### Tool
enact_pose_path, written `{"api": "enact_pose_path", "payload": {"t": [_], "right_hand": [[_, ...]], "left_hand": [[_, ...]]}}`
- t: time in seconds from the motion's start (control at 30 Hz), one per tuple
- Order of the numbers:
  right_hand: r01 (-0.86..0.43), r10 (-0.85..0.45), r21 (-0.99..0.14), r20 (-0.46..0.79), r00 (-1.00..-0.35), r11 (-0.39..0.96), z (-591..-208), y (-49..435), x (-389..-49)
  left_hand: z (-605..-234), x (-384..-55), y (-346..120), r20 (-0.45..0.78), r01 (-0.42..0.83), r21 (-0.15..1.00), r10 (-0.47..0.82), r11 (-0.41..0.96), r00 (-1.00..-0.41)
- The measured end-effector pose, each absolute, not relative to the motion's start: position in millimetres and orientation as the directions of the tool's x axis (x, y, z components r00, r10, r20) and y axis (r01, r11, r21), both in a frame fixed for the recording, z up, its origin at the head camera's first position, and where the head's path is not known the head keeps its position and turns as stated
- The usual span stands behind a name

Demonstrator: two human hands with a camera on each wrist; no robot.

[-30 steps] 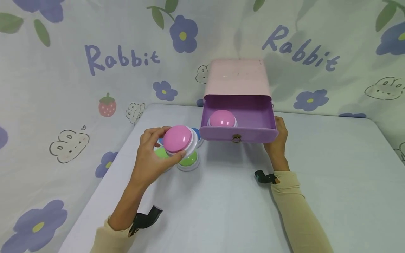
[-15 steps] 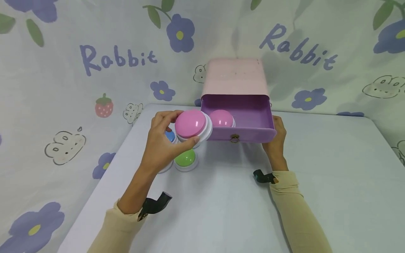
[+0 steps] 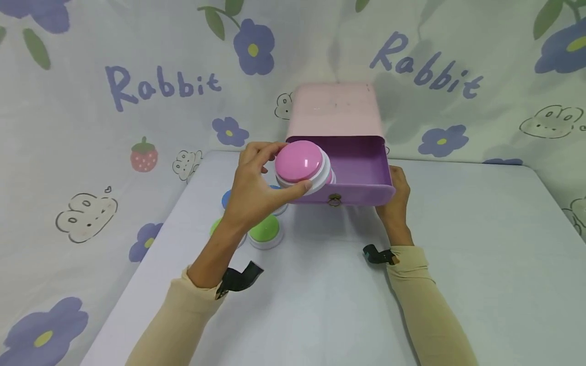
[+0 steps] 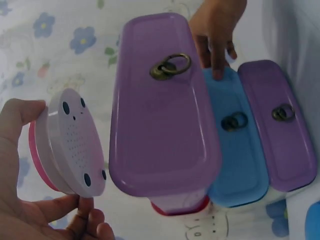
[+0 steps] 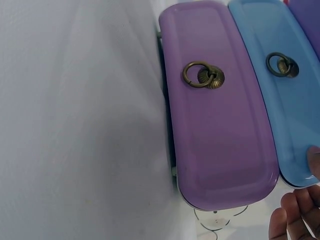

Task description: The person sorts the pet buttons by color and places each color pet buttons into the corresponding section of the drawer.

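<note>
Since the earlier head frames, the left hand had moved right and up, fingers clamped on a pink-domed button, which overlapped the left end of the open purple drawer. The right hand was beside the pink cabinet. From the left wrist, the button stood just apart from the drawer's front. From the right wrist, a thumb touched the blue drawer; whether the other fingers gripped could not be told.
</note>
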State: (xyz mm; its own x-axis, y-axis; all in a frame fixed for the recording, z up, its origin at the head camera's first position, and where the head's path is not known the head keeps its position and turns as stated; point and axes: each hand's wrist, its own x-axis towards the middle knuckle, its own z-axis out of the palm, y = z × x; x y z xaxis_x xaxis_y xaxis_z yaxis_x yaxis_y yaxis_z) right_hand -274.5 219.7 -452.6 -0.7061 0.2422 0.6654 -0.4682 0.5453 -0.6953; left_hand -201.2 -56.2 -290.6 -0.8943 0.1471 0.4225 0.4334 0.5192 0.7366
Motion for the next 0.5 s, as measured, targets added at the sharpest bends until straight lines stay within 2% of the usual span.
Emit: {"api": "enact_pose_path", "payload": {"t": [0.5], "right_hand": [[-0.449,0.271,-0.725,0.64,-0.719,0.522,-452.7,220.4,-275.9]], "left_hand": [[-280.6,-226.7,-6.9,0.375,0.444,0.704,0.241,0.554,-0.895]]}}
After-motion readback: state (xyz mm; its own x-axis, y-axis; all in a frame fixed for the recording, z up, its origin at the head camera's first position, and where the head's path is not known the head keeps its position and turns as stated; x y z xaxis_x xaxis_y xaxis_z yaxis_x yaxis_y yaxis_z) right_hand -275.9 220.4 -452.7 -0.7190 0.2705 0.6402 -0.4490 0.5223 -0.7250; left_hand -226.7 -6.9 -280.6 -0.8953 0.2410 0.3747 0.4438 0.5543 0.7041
